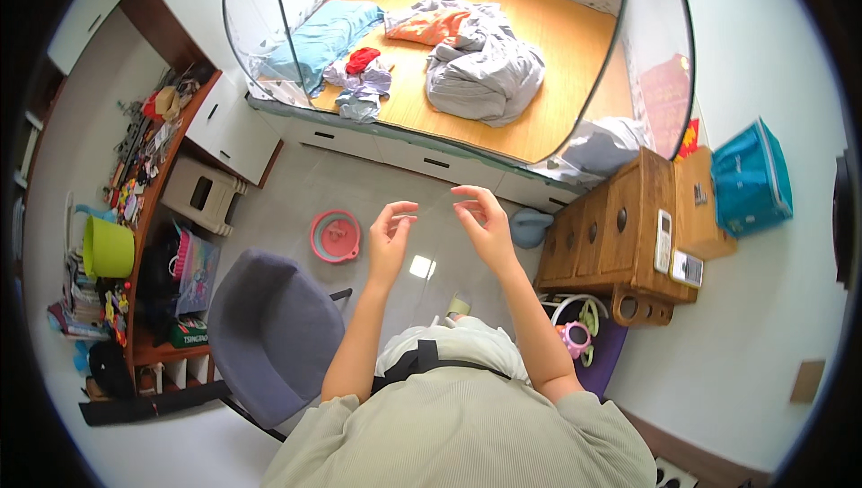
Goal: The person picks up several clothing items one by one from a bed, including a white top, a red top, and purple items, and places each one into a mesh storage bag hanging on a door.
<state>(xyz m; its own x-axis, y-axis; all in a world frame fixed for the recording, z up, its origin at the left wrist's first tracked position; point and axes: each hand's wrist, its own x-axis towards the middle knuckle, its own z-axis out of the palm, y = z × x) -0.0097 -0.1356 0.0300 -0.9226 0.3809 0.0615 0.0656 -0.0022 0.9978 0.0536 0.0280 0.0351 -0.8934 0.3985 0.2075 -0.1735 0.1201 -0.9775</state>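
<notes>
I hold both hands up near the middle of the frame, above the floor. My left hand [391, 231] is partly open, its fingers loosely bent, with nothing in its grasp. My right hand [484, 224], to the right of it and apart from it, is partly open too, fingers curved toward the left, and it is just as bare.

To the lower left of the frame stands a grey chair [265, 331]. The pink basin [316, 244] sits on the floor, left of centre in the frame, just left of my left hand in view and lower down, untouched. A rounded blue-grey thing [530, 228] lies just right of my right hand in view, beside the wooden chest [593, 228]; what it is, I cannot tell.

Farther off, at the top of the frame, is the bed [575, 48], with crumpled grey bedding [489, 77] and a blue one [328, 35] on its yellow mat.
</notes>
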